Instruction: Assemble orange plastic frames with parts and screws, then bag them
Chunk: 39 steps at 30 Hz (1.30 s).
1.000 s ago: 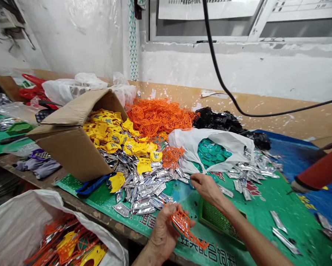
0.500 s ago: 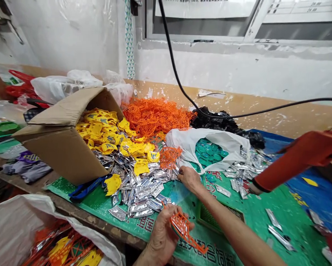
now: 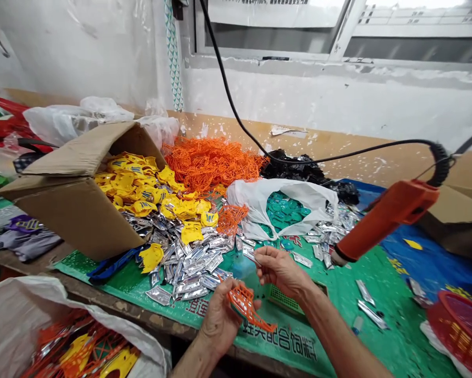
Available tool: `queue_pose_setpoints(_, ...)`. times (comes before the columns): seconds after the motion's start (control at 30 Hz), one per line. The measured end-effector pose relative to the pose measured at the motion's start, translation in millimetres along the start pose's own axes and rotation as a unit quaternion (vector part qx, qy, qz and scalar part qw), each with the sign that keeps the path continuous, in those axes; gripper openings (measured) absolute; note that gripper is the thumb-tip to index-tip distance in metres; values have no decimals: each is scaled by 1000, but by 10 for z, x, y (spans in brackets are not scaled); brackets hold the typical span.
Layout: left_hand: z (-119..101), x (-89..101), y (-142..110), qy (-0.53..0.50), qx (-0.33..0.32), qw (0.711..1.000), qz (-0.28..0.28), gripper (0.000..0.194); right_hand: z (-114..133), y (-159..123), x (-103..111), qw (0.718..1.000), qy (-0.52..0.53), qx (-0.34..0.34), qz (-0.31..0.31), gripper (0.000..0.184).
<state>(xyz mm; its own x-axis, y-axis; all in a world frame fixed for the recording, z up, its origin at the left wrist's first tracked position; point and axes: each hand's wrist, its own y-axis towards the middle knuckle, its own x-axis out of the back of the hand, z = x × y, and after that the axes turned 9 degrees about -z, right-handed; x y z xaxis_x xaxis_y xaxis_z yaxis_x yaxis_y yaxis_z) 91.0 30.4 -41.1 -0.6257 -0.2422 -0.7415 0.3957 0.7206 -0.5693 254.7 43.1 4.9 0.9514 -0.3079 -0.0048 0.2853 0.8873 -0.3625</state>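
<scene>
My left hand is closed around an orange plastic lattice piece, with a green edge showing beneath it. To its upper right, my right hand pinches a shiny silver metal-look piece between thumb and fingers. Left of the hands lies a heap of similar silver pieces. Beyond them are yellow molded parts, a tangle of orange lattice pieces and a white plastic bag holding teal parts.
An orange corded power tool hangs at the right. A tipped cardboard box stands left, and a sack of mixed parts is at the lower left. A green basket sits under my right forearm; a red basket stands far right.
My right hand has drawn back from the pile toward my left hand with a silver piece in its fingers. The left hand keeps its hold. The view has shifted right.
</scene>
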Motion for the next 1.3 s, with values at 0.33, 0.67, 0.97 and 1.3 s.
queue_pose_setpoints(0.33, -33, -22, 0, -4, -5, 1000, -13, 16, -254, -387, 99, 985, 169, -1, -32, 50)
queue_pose_setpoints(0.67, -30, -40, 15, 12, -22, 999, -29, 19, -345, -452, 198, 984, 153, 80, -52, 25)
queue_pose_setpoints(0.97, -5, -46, -4, 37, -58, 997, -20, 25, -259, -619, 342, 973, 35, 193, -119, 12)
queue_pose_setpoints(1.3, 96, -135, -161, 90, -177, 980, -12, 34, -129, -949, 178, 875, -284, 389, -50, 24)
